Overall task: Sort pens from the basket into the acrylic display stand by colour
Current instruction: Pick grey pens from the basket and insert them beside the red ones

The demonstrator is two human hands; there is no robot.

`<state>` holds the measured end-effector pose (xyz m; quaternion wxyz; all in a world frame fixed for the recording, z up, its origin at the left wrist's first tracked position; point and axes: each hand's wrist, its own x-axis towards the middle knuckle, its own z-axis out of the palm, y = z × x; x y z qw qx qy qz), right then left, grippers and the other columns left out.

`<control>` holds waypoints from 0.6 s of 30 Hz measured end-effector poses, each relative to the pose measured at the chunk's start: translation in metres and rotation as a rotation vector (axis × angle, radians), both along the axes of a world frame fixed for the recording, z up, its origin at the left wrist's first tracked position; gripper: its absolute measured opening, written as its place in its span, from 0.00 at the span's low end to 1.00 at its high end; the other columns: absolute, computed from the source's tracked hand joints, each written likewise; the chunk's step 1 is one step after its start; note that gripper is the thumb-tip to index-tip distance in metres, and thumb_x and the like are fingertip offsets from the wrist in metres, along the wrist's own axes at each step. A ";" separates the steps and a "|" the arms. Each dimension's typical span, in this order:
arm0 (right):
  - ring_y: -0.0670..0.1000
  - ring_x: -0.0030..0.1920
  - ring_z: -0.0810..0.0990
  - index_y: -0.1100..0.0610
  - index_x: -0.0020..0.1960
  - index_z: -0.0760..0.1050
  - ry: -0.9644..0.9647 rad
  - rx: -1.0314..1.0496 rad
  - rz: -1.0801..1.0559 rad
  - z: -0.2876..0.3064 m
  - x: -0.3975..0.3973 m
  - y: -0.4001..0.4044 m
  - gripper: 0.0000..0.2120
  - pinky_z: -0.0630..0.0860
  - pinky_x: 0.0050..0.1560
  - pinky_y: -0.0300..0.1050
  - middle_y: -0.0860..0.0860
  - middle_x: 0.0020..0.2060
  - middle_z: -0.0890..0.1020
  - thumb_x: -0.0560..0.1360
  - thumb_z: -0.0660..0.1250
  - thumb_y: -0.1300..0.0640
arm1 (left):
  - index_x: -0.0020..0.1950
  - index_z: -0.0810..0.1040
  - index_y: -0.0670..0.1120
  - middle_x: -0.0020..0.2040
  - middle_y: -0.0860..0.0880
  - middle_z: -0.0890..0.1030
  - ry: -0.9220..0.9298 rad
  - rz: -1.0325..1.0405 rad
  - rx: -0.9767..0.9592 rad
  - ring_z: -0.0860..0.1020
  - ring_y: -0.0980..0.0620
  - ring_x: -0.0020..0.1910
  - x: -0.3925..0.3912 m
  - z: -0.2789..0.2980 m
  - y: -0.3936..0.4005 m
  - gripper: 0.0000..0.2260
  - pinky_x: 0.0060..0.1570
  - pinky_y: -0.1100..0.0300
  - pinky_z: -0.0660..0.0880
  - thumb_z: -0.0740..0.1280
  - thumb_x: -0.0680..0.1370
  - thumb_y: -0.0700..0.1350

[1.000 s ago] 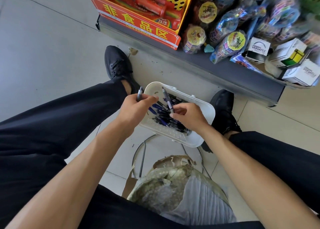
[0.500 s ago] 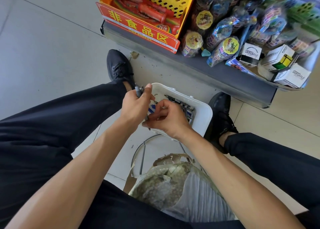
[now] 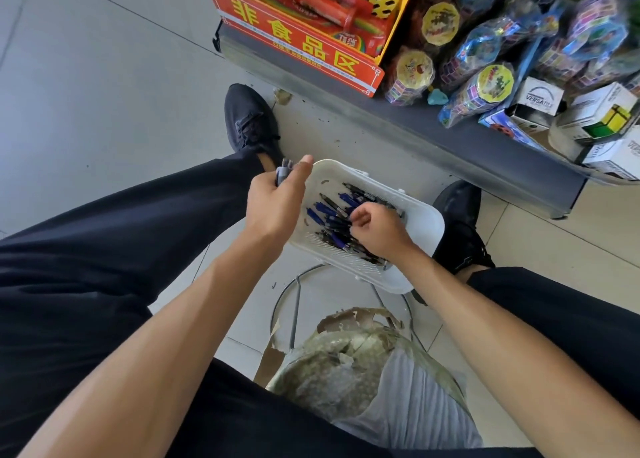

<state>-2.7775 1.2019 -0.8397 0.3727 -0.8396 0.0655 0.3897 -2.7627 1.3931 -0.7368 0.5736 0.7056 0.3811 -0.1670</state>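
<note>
The white basket [image 3: 424, 222] on the floor holds a heap of blue and black pens [image 3: 332, 215]; the left hand [image 3: 277, 201] grips a few pens [image 3: 284, 173] at its rim. The right hand [image 3: 377, 229], beside the left half a second ago, now curls its fingers into the heap; whether it pinches one I cannot tell.

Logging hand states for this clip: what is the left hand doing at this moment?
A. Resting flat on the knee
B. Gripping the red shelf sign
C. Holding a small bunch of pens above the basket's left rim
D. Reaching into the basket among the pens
C: the left hand has its fingers curled round a small bunch of pens above the left rim of the white basket, while the right hand digs among the pens inside.
</note>
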 end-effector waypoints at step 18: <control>0.62 0.54 0.81 0.63 0.55 0.79 0.017 -0.329 0.363 -0.044 0.009 0.017 0.13 0.77 0.54 0.48 0.59 0.56 0.78 0.72 0.73 0.58 | 0.37 0.62 0.34 0.33 0.44 0.61 -0.044 -0.147 -0.053 0.60 0.50 0.32 -0.006 0.001 -0.008 0.31 0.37 0.51 0.60 0.67 0.78 0.61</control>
